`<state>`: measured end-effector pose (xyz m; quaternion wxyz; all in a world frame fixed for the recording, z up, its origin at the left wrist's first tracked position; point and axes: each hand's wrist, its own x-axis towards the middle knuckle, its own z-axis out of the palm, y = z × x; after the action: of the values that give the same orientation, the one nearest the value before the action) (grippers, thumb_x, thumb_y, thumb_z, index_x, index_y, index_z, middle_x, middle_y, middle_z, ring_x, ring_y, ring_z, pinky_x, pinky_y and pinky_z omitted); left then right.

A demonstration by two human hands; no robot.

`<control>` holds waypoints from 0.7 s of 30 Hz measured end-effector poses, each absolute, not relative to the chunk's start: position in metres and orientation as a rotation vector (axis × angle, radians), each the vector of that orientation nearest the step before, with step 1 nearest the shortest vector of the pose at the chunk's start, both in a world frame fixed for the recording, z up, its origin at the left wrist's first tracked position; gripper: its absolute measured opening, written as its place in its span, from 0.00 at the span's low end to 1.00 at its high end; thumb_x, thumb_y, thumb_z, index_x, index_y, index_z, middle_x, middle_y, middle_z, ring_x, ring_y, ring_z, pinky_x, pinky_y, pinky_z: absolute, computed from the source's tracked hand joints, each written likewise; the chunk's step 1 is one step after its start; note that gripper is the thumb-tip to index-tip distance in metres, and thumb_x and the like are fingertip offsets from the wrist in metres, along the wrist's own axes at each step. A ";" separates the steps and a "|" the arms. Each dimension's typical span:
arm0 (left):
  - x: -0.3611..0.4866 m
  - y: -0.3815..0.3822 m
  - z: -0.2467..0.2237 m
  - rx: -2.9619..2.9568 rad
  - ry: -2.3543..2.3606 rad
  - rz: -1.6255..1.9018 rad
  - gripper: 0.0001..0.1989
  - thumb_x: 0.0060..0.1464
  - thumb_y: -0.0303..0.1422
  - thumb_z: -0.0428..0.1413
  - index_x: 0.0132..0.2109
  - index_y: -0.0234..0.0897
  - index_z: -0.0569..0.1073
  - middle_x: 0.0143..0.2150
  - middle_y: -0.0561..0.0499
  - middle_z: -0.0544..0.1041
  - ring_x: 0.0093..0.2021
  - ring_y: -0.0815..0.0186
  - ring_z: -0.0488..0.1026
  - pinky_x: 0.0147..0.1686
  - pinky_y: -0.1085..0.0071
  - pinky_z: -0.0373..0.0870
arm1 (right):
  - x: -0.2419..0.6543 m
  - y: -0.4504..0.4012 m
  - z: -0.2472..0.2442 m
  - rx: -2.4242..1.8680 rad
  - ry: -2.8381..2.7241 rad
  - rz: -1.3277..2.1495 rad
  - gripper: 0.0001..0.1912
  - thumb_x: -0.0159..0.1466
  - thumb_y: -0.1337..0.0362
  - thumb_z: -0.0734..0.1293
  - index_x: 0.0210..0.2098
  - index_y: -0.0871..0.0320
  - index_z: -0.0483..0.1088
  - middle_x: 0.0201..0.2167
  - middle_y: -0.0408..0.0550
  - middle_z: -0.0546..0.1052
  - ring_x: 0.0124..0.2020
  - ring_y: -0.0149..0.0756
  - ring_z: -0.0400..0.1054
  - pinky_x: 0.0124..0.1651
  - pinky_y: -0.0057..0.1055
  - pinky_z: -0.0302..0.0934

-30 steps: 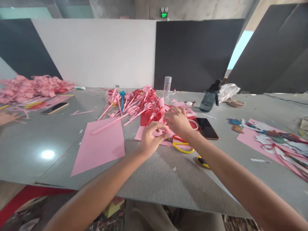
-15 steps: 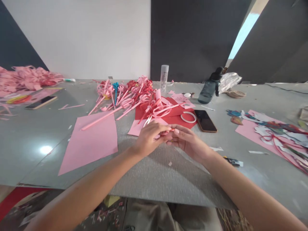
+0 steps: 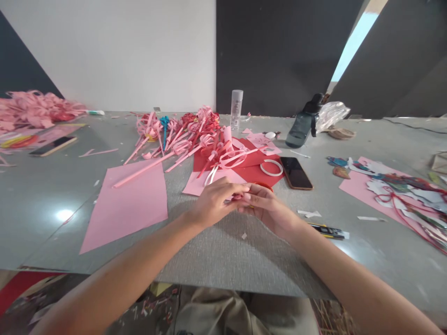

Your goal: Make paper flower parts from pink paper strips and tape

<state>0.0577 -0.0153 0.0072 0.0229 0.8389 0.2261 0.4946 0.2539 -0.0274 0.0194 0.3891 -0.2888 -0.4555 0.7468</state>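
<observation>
My left hand (image 3: 218, 197) and my right hand (image 3: 267, 204) meet over the near middle of the table. Their fingertips pinch a small red paper piece (image 3: 238, 197) that is mostly hidden by the fingers. Just behind the right fingers shows a red curved edge (image 3: 264, 186), perhaps a ring or tape roll. Beyond the hands lie a pink sheet (image 3: 190, 182), red sheets (image 3: 249, 173) and a white ring (image 3: 271, 168). Several pink and red paper-strip flowers (image 3: 206, 123) with stems are heaped behind.
A pink sheet (image 3: 139, 200) lies left with a pink stem across it. To the right are a phone (image 3: 296, 173), a utility knife (image 3: 330, 231) and cut-outs on pink paper (image 3: 359, 184). A clear tube (image 3: 236, 109) and a dark bottle (image 3: 300, 128) stand behind.
The fingers have shifted slightly around the small red piece, and the red curved edge now shows behind my right hand. The view has moved a little; the utility knife shows more fully.
</observation>
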 end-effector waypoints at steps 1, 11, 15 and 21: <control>0.057 -0.015 0.007 2.600 0.712 1.527 0.13 0.64 0.31 0.63 0.54 0.41 0.74 0.39 0.50 0.82 0.37 0.67 0.76 0.38 0.71 0.75 | 0.253 -0.028 0.019 -0.731 -1.162 1.899 0.15 0.59 0.57 0.79 0.44 0.53 0.80 0.42 0.44 0.79 0.39 0.29 0.73 0.45 0.28 0.69; 0.058 -0.018 0.008 2.587 0.777 1.405 0.21 0.61 0.38 0.65 0.58 0.42 0.71 0.49 0.47 0.82 0.46 0.62 0.78 0.45 0.65 0.76 | 0.253 -0.027 0.018 -0.786 -1.045 1.923 0.14 0.56 0.61 0.80 0.40 0.55 0.80 0.37 0.43 0.80 0.36 0.27 0.73 0.43 0.26 0.68; 0.061 -0.022 0.014 2.484 0.727 1.452 0.15 0.63 0.34 0.62 0.55 0.40 0.73 0.50 0.45 0.81 0.49 0.60 0.78 0.49 0.62 0.76 | 0.256 -0.027 0.023 -0.772 -1.007 1.941 0.15 0.56 0.62 0.80 0.42 0.54 0.80 0.38 0.43 0.80 0.37 0.28 0.74 0.43 0.25 0.68; 0.061 -0.021 0.013 2.497 0.672 1.479 0.09 0.64 0.29 0.59 0.51 0.38 0.77 0.51 0.42 0.79 0.52 0.58 0.77 0.51 0.57 0.76 | 0.258 -0.027 0.026 -0.767 -1.048 1.896 0.17 0.55 0.63 0.80 0.44 0.54 0.79 0.36 0.41 0.78 0.35 0.26 0.71 0.43 0.25 0.66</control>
<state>0.0612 -0.0205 0.0128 0.0811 0.8355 0.2249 0.4948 0.2582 -0.0266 0.0259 0.4094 -0.3044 -0.4161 0.7528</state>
